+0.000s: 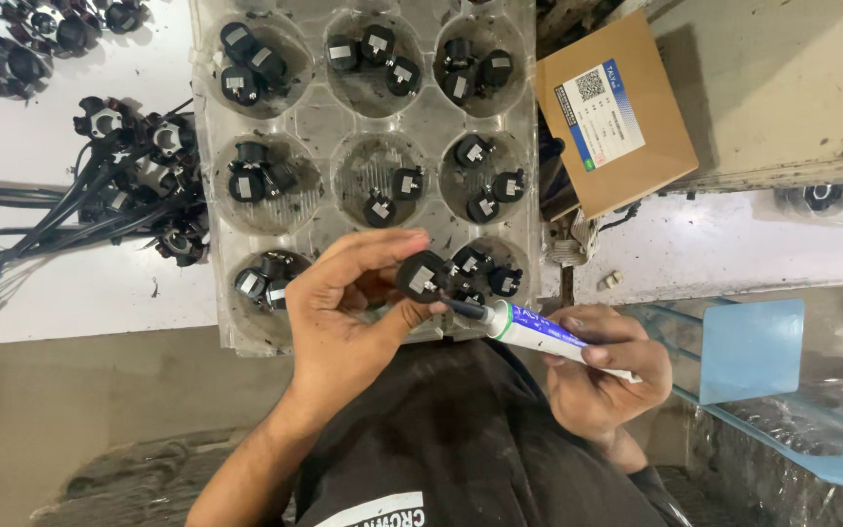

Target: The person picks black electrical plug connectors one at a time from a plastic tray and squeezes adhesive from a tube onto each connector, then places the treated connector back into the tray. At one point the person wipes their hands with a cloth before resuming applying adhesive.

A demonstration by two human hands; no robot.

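Nearby, clear tray (209, 195), cardboard box (626, 146) and wired parts (139, 176) flank the hands.

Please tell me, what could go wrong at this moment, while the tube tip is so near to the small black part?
1. The left hand pinches the black part only by fingertips; it might slip into the clear tray.
2. The right hand squeezes the white tube with its dark nozzle at the part; too much paste could smear fingers or neighbouring parts.
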